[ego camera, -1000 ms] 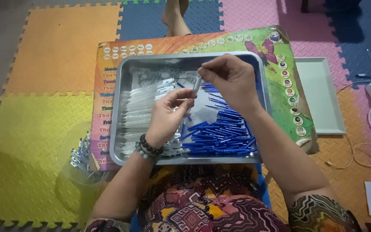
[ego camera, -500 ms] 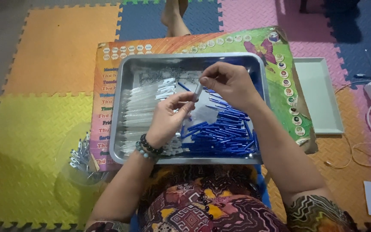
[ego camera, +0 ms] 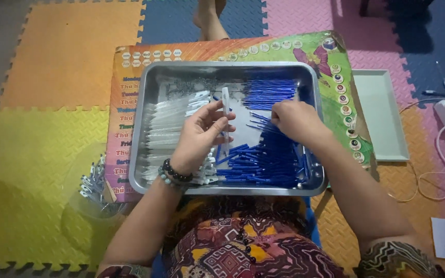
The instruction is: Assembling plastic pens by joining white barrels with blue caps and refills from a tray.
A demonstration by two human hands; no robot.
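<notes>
The left hand point(ego camera: 202, 135) grips a clear pen barrel point(ego camera: 226, 110) between thumb and fingertips, holding it upright over the middle of a shallow metal tray point(ego camera: 145, 103). A beaded bracelet point(ego camera: 173, 175) circles that wrist. The right hand point(ego camera: 294, 121) is curled, fingers down, pinching into the heap of blue pen refills point(ego camera: 263, 162) that spreads beneath and toward the person from it; whether it has one refill caught between its fingertips cannot be told. The two hands sit close together, apart, the barrel standing between them.

Beyond the right hand, at the far side of the tray, lies a second, neater bundle of blue refills point(ego camera: 269, 92). To the outer side of the left hand, rows of clear barrels point(ego camera: 168, 128) lie stacked along the tray's left half. The tray rests on a colourful printed board point(ego camera: 284, 51), which lies on the floor of foam puzzle mats point(ego camera: 52, 62).

Further out past the left forearm, a clear plastic container point(ego camera: 96, 188) holds finished pens. Out past the right hand, off the board, sits a pale green tray point(ego camera: 382, 113), and beyond it white cables point(ego camera: 439, 154) trail across the mats. The person's patterned clothing point(ego camera: 243, 242) fills the near edge of the view.
</notes>
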